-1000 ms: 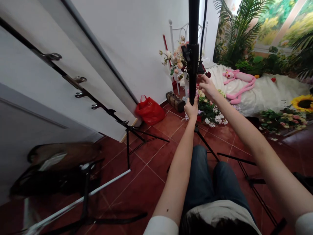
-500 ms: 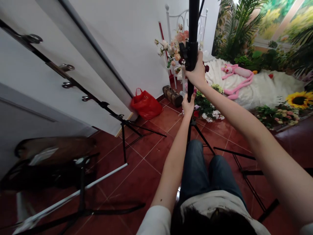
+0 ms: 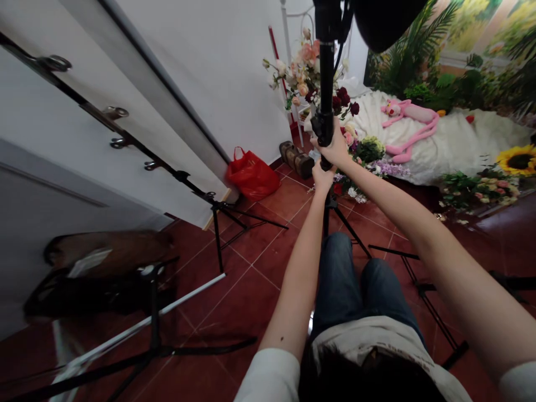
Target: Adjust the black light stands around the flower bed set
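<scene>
A black light stand [image 3: 327,84] rises upright in front of me, its splayed legs on the red tiled floor. My right hand [image 3: 334,146] is wrapped round the pole at a black clamp collar with a knob. Just below it, my left hand [image 3: 324,177] grips the same pole, close to the right one. At the top of the view, a dark rounded lamp head [image 3: 387,19] and a cable show beside the pole.
Left of the pole lie a red bag [image 3: 253,177] and a brown roll [image 3: 296,160]. A backdrop stand with clips [image 3: 117,143], a white pole [image 3: 188,296] and a dark bag [image 3: 104,257] are further left. Flowers and a pink plush toy [image 3: 414,114] are right.
The upper pole section has come down, bringing the lamp head into view. My right hand has moved down with the collar, nearer my left hand.
</scene>
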Motion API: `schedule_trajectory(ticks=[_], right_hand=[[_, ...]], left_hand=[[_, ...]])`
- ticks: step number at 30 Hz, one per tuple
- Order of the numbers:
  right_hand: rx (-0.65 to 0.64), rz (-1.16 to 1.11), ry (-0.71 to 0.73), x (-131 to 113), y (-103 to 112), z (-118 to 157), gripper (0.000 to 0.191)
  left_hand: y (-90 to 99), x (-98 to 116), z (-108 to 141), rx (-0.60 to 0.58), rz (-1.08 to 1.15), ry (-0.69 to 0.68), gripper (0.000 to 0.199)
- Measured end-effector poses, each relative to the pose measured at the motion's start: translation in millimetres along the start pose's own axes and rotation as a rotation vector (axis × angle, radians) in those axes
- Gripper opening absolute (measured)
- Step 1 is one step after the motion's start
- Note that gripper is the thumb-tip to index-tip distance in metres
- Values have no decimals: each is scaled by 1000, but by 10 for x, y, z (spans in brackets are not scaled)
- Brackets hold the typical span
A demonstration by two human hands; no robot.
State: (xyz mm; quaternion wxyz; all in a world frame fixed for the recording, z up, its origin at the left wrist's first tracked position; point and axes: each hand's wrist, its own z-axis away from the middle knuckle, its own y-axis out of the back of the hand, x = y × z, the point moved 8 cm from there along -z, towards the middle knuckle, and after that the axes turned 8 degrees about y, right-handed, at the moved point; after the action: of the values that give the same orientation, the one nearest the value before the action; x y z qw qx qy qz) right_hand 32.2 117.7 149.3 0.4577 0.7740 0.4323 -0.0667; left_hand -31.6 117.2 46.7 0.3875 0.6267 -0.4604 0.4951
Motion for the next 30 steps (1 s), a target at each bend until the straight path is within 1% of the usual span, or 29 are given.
schedule_trajectory(ticks=[4, 6, 8, 10, 12, 15, 17, 19, 22, 27, 30], right_hand=[[-57, 6, 2, 186, -47, 116, 86], [-105, 3, 29, 269, -42, 140, 95], [-174, 2, 68, 334, -6, 171, 103], [-229, -9, 99, 393, 70, 238, 106], [-249, -19, 108, 455, 170, 343, 102], [-252, -5, 117, 531, 271, 541, 81], [-271, 9, 136, 555, 262, 661, 66], [-297, 12, 134, 572, 204, 739, 57], [-284, -10, 54, 613, 128, 742, 53], [-209, -134, -98, 662, 115, 592, 48], [-182, -217, -244, 776, 131, 557, 49]], left_hand=[[-10, -31, 7, 6, 36, 4, 20], [-7, -52, 26, 9, 32, -5, 21], [7, -58, 54, 14, 8, -18, 22], [30, -54, 82, 31, -17, -15, 24], [57, -46, 103, 59, -38, 3, 26], [76, -21, 116, 88, -55, 4, 26], [73, -10, 114, 91, -62, -8, 25], [71, -17, 107, 93, -69, -4, 25], [74, -28, 102, 99, -84, 10, 27], [78, -18, 122, 101, -90, 11, 32], [84, -31, 141, 100, -88, 16, 39]])
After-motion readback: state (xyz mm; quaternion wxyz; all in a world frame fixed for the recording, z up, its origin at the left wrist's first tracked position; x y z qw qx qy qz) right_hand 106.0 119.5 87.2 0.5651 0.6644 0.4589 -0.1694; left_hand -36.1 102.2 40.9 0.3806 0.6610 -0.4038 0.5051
